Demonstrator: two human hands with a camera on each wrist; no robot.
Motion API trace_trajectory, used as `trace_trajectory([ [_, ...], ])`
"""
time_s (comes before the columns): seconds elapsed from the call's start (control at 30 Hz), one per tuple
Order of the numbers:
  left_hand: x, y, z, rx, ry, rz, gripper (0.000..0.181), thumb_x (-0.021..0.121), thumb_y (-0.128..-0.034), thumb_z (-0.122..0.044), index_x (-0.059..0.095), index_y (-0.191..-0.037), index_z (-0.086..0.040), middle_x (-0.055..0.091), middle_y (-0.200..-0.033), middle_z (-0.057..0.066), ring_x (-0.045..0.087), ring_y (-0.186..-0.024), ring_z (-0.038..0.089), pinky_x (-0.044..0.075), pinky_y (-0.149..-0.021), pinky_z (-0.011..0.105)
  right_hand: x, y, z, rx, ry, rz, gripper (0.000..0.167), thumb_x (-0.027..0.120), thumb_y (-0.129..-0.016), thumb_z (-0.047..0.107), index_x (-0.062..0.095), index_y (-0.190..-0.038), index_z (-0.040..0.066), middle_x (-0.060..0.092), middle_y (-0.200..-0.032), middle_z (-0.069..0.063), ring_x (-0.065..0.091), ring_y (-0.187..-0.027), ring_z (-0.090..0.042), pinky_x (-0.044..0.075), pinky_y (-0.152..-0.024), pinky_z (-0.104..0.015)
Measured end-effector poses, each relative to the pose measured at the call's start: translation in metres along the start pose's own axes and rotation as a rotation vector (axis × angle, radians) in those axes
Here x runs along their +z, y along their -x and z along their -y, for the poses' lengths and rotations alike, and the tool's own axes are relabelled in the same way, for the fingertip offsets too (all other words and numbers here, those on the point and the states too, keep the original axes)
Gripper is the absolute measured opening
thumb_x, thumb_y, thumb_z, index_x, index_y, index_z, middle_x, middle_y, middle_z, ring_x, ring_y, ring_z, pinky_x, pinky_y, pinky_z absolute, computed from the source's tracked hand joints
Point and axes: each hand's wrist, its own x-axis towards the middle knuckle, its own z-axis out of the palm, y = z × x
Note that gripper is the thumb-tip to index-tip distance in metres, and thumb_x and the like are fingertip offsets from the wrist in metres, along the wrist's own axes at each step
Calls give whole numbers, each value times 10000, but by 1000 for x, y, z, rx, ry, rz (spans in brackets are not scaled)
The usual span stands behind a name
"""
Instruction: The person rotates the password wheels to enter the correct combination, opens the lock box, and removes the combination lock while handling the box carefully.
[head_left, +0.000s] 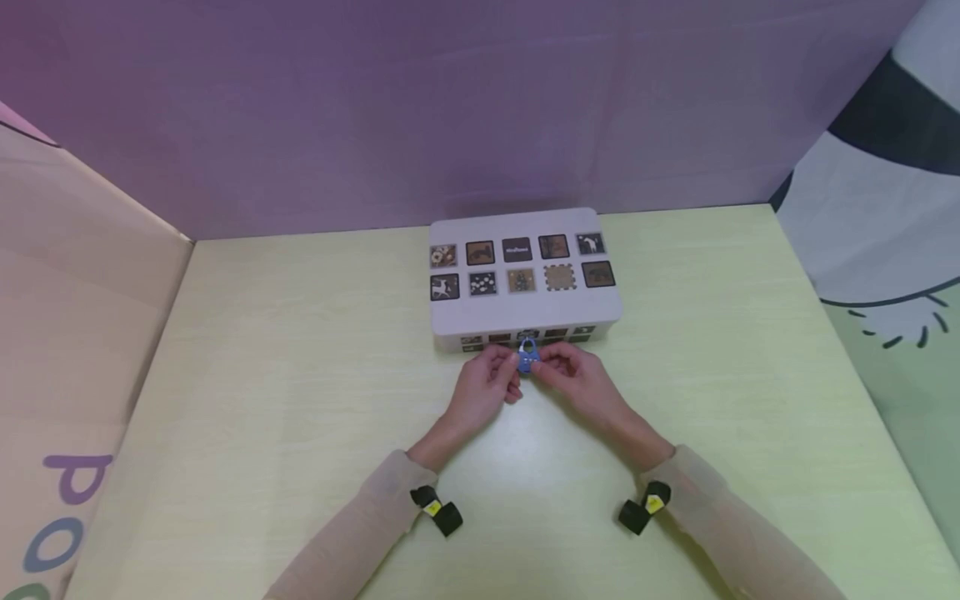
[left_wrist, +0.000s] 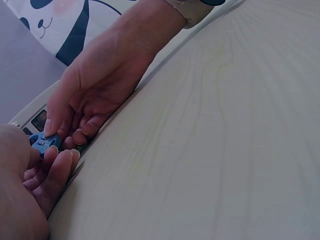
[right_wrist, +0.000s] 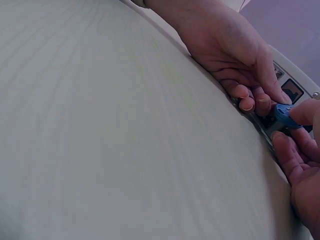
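A small blue padlock [head_left: 528,360] is at the front side of a white box, its shackle pointing up toward the box. Thumb and fingers of my left hand [head_left: 482,385] pinch its left side. From the right, my right hand [head_left: 588,387] pinches the other side. Small markings show on the face of the padlock [left_wrist: 45,142] in the left wrist view. In the right wrist view the fingers cover part of the padlock [right_wrist: 284,116]. Whether the shackle is fastened to the box I cannot tell.
The white box [head_left: 517,315], printed with several small square pictures, stands at the back of the pale wooden table [head_left: 300,375]. Behind it rises a purple wall panel [head_left: 375,125]. Printed panels flank the table, one with a panda [head_left: 870,217] on the right.
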Motion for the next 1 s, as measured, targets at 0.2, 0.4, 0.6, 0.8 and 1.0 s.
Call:
trace_trajectory([
  [0.2,0,0,0,1,-1,2,204,530,-1079,-117,605,-1153,57,659,-868,158,644,-679,140,645,-662,297,0,0,0,2,-2,2,293,680,-1002,203,634,-1184,-21,688,-1022,-138,643,-898,-225,591,-792,-232],
  [0.4,0,-1,1,-6,10,1,197,529,-1077,-108,603,-1149,59,658,-864,156,643,-676,141,644,-657,297,0,1,1,-1,-9,18,319,689,-994,199,625,-1220,-18,690,-1062,-146,647,-933,-221,593,-821,-240],
  [0.6,0,-1,0,-9,9,2,200,527,-1079,-111,604,-1152,59,660,-868,158,644,-680,144,643,-658,291,-1,0,1,-7,-7,16,318,704,-981,192,629,-1215,-11,691,-1052,-137,644,-924,-218,591,-802,-236],
  [0.8,0,-1,0,-8,10,4,200,527,-1079,-111,603,-1152,59,660,-871,158,645,-680,142,644,-660,294,0,0,0,-6,-20,14,310,696,-987,193,631,-1202,-20,696,-1051,-153,654,-917,-222,599,-804,-241],
  [1.0,0,-1,0,-8,8,3,197,529,-1077,-111,605,-1147,57,658,-864,154,642,-677,142,643,-656,292,0,0,0,-3,-8,8,295,692,-993,207,640,-1179,-15,690,-1038,-151,647,-904,-231,597,-792,-239],
])
